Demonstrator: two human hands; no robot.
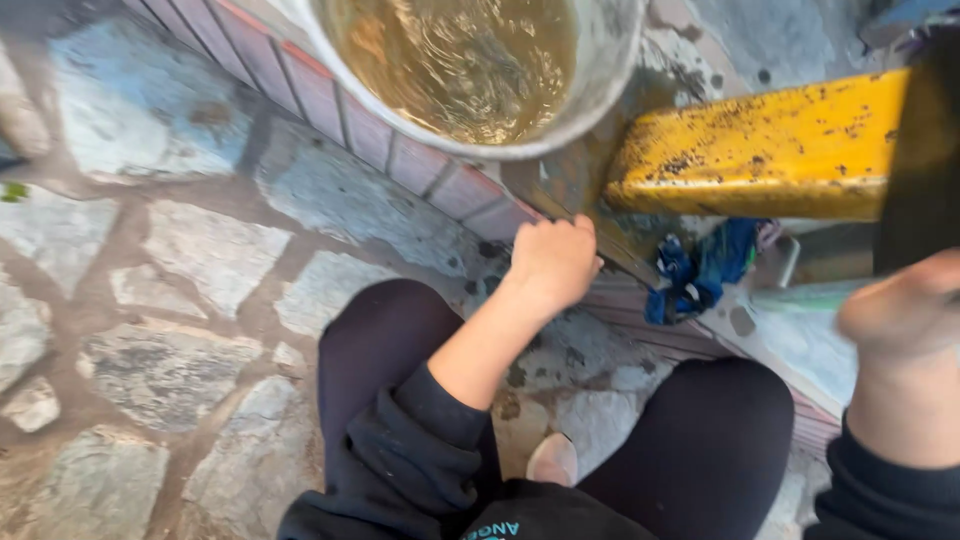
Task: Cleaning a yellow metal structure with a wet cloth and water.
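Observation:
My left hand (552,262) is in the middle of the view, its fingers curled over the edge of a low brick ledge (400,155). At the right edge is my right hand (905,305), blurred, just below a dark upright object (925,150). Whether it grips that object is unclear. Both arms wear dark sleeves. A metal bucket (610,70) full of murky brown water stands on the ledge above my left hand. I am squatting, with my knees in black trousers (380,340) below the hands.
A yellow, dirt-speckled beam (760,150) juts in from the right over the ledge. A crumpled blue cloth (700,270) lies beneath it. Irregular stone paving (170,300) covers the ground to the left. A pale shoe tip (553,460) shows between my knees.

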